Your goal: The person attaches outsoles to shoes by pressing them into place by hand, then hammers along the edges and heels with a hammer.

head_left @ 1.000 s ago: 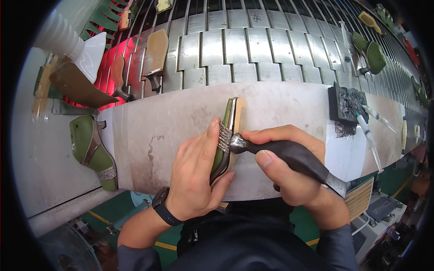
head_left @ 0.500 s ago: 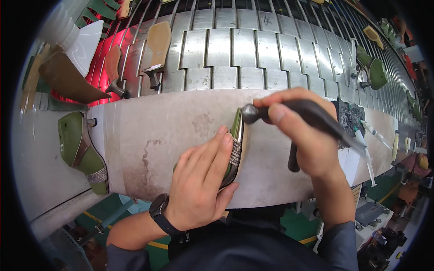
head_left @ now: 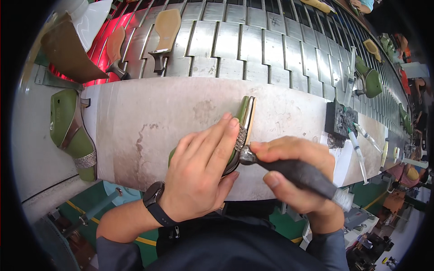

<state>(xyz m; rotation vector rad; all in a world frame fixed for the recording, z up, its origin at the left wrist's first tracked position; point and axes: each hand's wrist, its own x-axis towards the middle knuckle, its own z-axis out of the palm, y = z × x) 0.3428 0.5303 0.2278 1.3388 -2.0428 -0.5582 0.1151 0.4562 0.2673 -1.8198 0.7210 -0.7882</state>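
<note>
A sandal [head_left: 248, 118] on a green shoe last lies on its side on the bench, its sole edge facing right. My left hand [head_left: 194, 174] is closed over it, fingers beside the glittery strap [head_left: 241, 137], hiding much of the shoe. My right hand [head_left: 300, 169] grips a hammer [head_left: 298, 177] with a dark handle. The hammer's rounded metal face [head_left: 247, 155] is at the sole edge just below the strap; whether it touches is hard to tell. Another green-lasted sandal [head_left: 72, 126] with a similar strap rests at the bench's left end.
The stained pale bench top [head_left: 135, 104] borders a conveyor of metal slats [head_left: 226, 40]. Heeled tan soles [head_left: 167, 29] lie on the slats at left, a green-lasted shoe [head_left: 372, 82] at right. A dark block [head_left: 337, 119] and syringes [head_left: 358, 156] occupy the bench's right side.
The hammer has moved down along the sole edge, from near the sandal's far end to beside the strap. My left hand keeps its hold on the sandal. The whole view has shifted slightly.
</note>
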